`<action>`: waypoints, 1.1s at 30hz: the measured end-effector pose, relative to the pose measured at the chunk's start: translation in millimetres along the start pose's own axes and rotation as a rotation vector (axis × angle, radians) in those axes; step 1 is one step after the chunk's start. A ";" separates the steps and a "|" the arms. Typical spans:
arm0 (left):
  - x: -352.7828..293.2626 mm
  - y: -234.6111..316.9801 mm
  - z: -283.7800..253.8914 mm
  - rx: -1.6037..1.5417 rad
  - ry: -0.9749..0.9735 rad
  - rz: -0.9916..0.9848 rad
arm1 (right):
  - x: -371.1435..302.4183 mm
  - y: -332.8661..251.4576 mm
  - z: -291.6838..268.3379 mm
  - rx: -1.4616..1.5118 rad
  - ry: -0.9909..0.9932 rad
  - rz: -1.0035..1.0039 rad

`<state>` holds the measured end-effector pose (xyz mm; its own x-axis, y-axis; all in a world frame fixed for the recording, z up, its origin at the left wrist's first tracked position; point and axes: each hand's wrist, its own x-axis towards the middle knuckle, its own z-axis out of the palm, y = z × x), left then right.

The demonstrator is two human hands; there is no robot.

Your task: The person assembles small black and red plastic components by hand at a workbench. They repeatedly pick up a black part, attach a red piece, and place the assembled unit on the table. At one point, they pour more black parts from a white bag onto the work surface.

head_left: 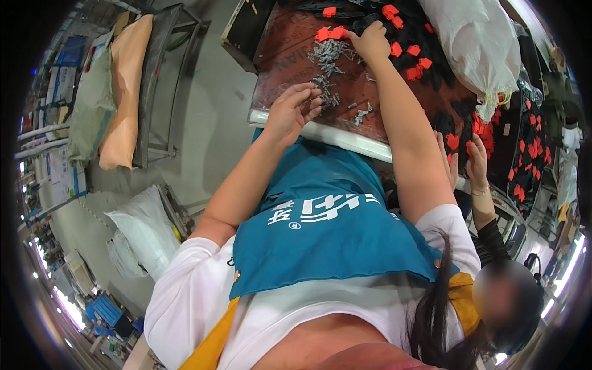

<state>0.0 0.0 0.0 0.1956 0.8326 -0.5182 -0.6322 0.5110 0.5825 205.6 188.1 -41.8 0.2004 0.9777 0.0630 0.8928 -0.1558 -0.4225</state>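
Note:
My left hand hovers over the near edge of the work table, palm turned inward. Its fingers are curled together beside loose grey metal screws; whatever they hold is too small to make out. My right hand reaches farther across the table, its thumb and fingers apart. The thumb is close to small red plastic pieces at the top of the screw pile. Beyond that hand lie black parts with red pieces on and among them.
A white roll edges the reddish table. At right, a white sack stands near a co-worker's hands, which are among more red and black pieces. A dark box is at the table's left corner. Wrapped packages lean at left.

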 end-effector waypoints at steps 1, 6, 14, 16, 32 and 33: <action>-1.4 -2.6 3.8 -0.012 -0.017 -0.004 | -1.0 7.3 -0.7 0.002 0.009 0.024; 11.3 3.7 1.2 0.058 -0.004 0.050 | -24.8 25.1 -6.6 0.428 -0.055 -0.092; 16.3 3.1 1.6 0.165 -0.278 -0.274 | -152.6 1.6 -59.7 0.626 -0.247 -0.671; 15.7 -6.8 -8.8 0.229 -0.225 -0.234 | -162.5 -3.2 -57.1 0.564 -0.246 -0.674; 7.6 -0.3 -22.5 0.229 -0.009 0.056 | -138.1 -6.5 -33.0 0.538 -0.436 -0.336; 8.6 -1.7 -20.3 0.243 -0.012 0.052 | -146.9 -10.0 -44.5 0.761 -0.493 -0.273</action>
<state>-12.4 1.9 -18.1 0.1772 0.8611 -0.4766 -0.4428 0.5022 0.7428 185.2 39.7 -6.6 -0.3245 0.9433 -0.0690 0.3459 0.0504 -0.9369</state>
